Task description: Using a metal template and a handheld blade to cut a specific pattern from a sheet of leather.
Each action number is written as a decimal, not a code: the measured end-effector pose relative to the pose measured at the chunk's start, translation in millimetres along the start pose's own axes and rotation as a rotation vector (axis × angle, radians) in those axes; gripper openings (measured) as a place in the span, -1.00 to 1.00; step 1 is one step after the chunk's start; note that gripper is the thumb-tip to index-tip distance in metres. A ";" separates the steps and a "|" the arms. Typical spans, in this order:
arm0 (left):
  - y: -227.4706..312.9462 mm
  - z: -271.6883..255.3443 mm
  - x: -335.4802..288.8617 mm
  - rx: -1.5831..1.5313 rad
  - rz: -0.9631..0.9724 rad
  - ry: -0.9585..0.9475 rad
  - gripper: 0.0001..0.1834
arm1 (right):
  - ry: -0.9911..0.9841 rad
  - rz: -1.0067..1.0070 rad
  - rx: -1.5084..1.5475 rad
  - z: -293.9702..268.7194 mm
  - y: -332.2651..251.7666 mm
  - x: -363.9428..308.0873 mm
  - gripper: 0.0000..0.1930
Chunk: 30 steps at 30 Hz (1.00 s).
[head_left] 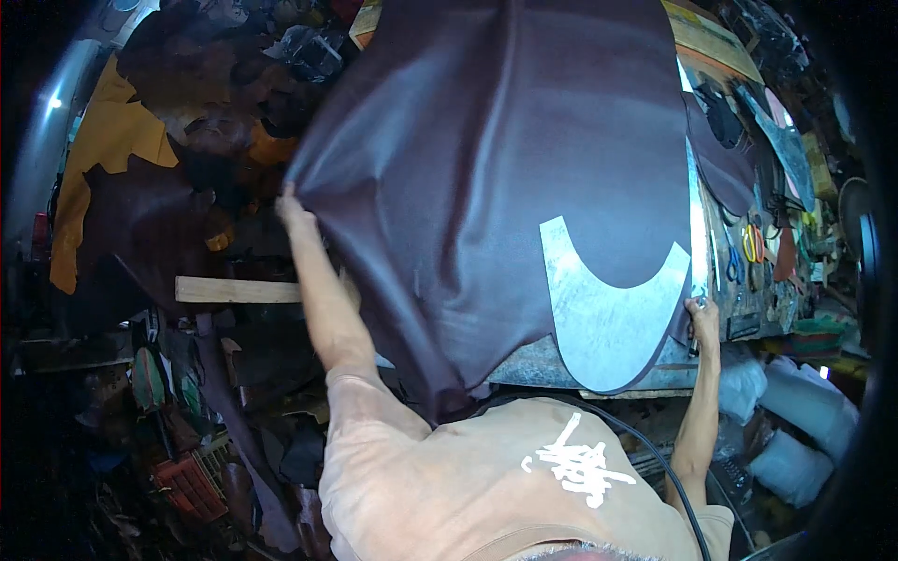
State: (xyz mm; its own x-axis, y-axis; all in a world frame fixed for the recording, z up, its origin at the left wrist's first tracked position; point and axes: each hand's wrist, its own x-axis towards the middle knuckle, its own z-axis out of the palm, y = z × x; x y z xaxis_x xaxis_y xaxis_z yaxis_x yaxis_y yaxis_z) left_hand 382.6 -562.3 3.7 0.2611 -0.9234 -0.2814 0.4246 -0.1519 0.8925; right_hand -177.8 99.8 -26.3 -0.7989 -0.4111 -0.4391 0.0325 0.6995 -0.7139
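A large sheet of dark brown leather (412,271) is draped over the table, with folds running through its left half. My left hand (296,208) is closed on the sheet's left edge, arm stretched outward. On the leather's near right part lies a pale grey, U-shaped template (613,323), its two prongs pointing away from me. My right hand (702,313) is curled at the near end of a bright, narrow strip (696,224) along the leather's right edge. A small dark piece shows below that fist; what it is cannot be made out.
Scissors (753,243), more cut leather (720,168) and tools lie on the table's right side. Clear plastic-wrapped bundles (790,467) stand at lower right. Left are a wooden plank (238,290), tan leather (117,140) and a red crate (192,481). A black cable (655,449) passes near my right arm.
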 end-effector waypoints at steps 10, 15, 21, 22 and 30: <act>-8.0 137.6 -177.1 0.827 1.024 -0.239 -0.66 | 0.031 -0.034 0.009 -8.9 4.5 -4.1 -0.78; -81.0 145.5 -228.6 1.484 0.821 -1.258 -0.59 | 0.033 0.032 0.066 -6.3 -6.2 -11.7 -0.77; -103.1 195.1 -39.5 1.434 0.514 -0.561 -0.17 | 0.029 0.025 0.043 1.2 -13.9 -6.1 -0.77; -106.2 189.1 -1.6 1.439 0.368 -0.462 -0.11 | -0.003 0.010 0.045 13.0 -21.1 -0.2 -0.78; -187.9 220.1 -4.3 1.868 1.039 -0.067 -0.01 | 0.125 0.091 0.053 4.0 -8.4 -8.1 -0.79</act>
State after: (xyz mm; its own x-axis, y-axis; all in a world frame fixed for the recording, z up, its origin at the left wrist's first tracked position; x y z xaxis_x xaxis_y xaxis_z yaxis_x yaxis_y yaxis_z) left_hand 110.8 -607.4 -85.2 -0.2667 -0.8820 0.3885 -0.9638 0.2473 -0.1001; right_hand -169.2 95.0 -18.9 -0.8595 -0.2689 -0.4347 0.1377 0.6972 -0.7035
